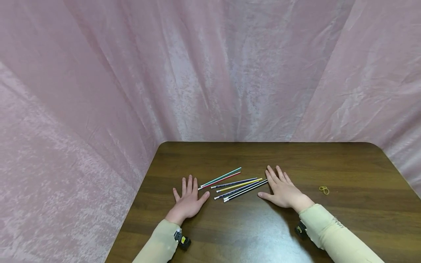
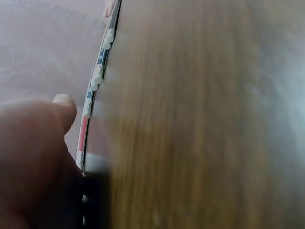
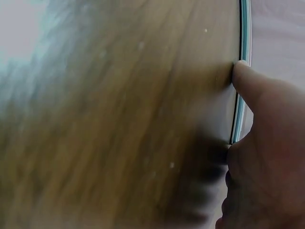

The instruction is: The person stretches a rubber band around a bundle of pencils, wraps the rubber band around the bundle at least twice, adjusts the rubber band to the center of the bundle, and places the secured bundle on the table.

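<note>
Several pencils lie loosely fanned on the wooden table (image 1: 329,226) between the two hands. Among them are a green pencil (image 1: 221,177), a red pencil (image 1: 227,177), a yellow pencil (image 1: 240,185) and dark striped pencils (image 1: 245,191), their white eraser ends to the left. My left hand (image 1: 187,202) rests palm down with spread fingers, beside the eraser ends of the green and red ones. On the other side my right hand (image 1: 282,190) lies flat, fingers spread, close to the far tips of the dark pencils; whether it touches them I cannot tell. Neither hand holds anything.
Yellow rubber bands (image 1: 324,190) lie on the table to the right of the right hand. A pink velvet curtain (image 1: 210,73) hangs behind the table and along its left side. Each wrist wears a small black camera (image 1: 184,242).
</note>
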Motion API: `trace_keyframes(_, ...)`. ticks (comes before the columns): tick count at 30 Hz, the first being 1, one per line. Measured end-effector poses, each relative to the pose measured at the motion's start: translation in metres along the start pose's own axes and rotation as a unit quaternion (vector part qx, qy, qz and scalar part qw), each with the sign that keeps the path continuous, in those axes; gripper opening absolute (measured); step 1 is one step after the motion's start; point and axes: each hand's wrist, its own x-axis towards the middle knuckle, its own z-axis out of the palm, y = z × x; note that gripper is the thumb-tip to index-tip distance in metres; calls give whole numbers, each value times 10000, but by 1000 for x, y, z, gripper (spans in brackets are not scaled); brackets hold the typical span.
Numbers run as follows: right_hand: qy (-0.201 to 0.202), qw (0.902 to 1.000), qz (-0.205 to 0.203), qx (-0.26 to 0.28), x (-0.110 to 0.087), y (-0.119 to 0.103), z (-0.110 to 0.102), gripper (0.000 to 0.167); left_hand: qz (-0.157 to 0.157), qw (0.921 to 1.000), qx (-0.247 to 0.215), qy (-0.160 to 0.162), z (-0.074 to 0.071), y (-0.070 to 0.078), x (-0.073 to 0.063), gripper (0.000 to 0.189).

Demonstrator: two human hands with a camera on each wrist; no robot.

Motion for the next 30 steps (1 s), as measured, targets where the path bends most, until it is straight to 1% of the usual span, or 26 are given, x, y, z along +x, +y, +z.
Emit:
trace_keyframes(3,57,9999,-68,142,2,-2,1,104,43,10000,-20,-10,1,7,4,92)
trace_keyframes(9,69,9999,-151,7,8,-4,8,106,140,9999,37,-65,5,21,12,91)
trace_keyframes(14,120,9995,-288,102,10,-1,15,106,237,9996,16,-144,9,28,17,93)
trace_keyframes(17,58,9996,-261,30,11,-1,13,106,268,9994,-11,-200,9,28,13,97)
trace_keyframes(19,-18,9997,-253,18,10,-5,5,106,294,9992,59,-256,9,26,8,103)
trace_keyframes(20,23,9994,-324,77,10,-3,6,106,313,9990,99,-297,9,26,5,107)
trace_keyframes(23,-25,9992,-380,117,12,-1,-2,109,384,9981,247,-412,9,29,-3,117)
trace_keyframes(24,-27,9991,-409,120,13,-2,-6,108,415,9979,262,-416,9,30,-5,119)
trace_keyframes(25,-2,9989,-463,125,15,1,-5,109,427,9979,263,-409,10,31,-7,121)
trace_keyframes(27,-83,9989,-467,46,20,2,-8,109,406,9981,284,-376,12,31,-9,124)
trace_keyframes(30,-99,9988,-464,-98,29,8,-8,109,357,9985,280,-302,17,34,-5,124)
